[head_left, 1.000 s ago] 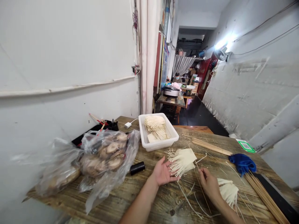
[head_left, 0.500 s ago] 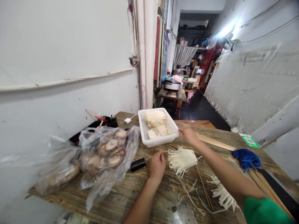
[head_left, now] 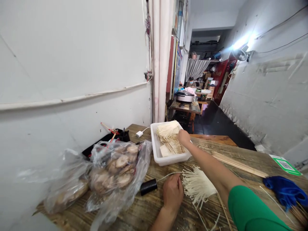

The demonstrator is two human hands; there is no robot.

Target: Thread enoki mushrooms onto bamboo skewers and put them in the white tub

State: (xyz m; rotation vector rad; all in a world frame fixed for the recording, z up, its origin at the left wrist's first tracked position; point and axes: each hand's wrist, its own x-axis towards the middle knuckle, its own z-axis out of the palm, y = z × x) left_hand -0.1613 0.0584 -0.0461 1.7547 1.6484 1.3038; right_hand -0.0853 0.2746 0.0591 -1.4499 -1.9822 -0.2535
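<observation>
Inside the white plastic tub (head_left: 157,157) lie skewered bunches of enoki mushrooms (head_left: 166,131). My right hand (head_left: 184,137) reaches over the tub's right rim, its fingers closed at the edge of these bunches. My left hand (head_left: 173,189) rests on the table, fingers curled in. What it may hold is hidden, though a thin pale strand runs behind it. Just to its right lies a loose fan of enoki (head_left: 198,186), partly covered by my right arm. A black cylinder (head_left: 148,187) lies left of my left hand.
Clear plastic bags of brown-capped mushrooms (head_left: 120,166) fill the table's left side. Bamboo skewers (head_left: 240,165) lie at right, near a blue cloth (head_left: 286,191) and a green-edged code card (head_left: 285,165). A white charger (head_left: 139,134) sits behind. A masked person (head_left: 191,83) is far back.
My right hand has moved from outside the tub's right rim to over the mushrooms inside it. My left hand stays beside the loose enoki. The view has shifted, so the scene sits lower.
</observation>
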